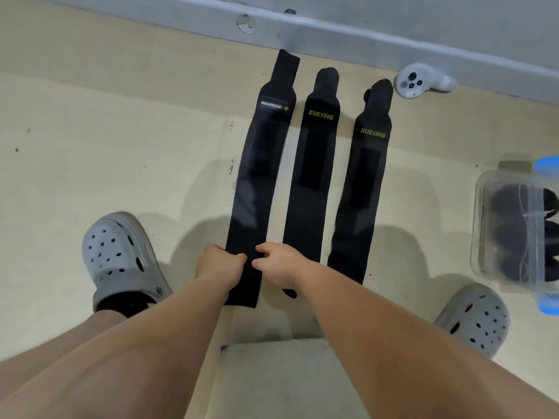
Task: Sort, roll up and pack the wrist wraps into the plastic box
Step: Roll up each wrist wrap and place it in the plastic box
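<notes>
- Fingers of the left hand are curled onto the near end of the MANUEKLEAR wrap, and the right hand pinches the same end from its other edge. Is the roll starting?
- I'd judge so. That wrap lies flat on the floor, leftmost of three, with its far tip close to the wall. I can see no turn made in it yet.
- How should it be done?
- Fold the near end over tight and square, with both hands level, so the edges stack. A slanted first turn would probably cone out further along.
- And the neighbours?
- The middle XUEYING wrap lies just beside it, its near tip under the right wrist, so the roll should be kept from dragging it. The right XUEYING wrap lies further off.
- Where does the roll go?
- Into the plastic box, near the right edge, which already has dark rolls inside. Rolling toward the branded far end should let the fastening strip close the bundle, and a firm roll will sit better beside those.
</notes>
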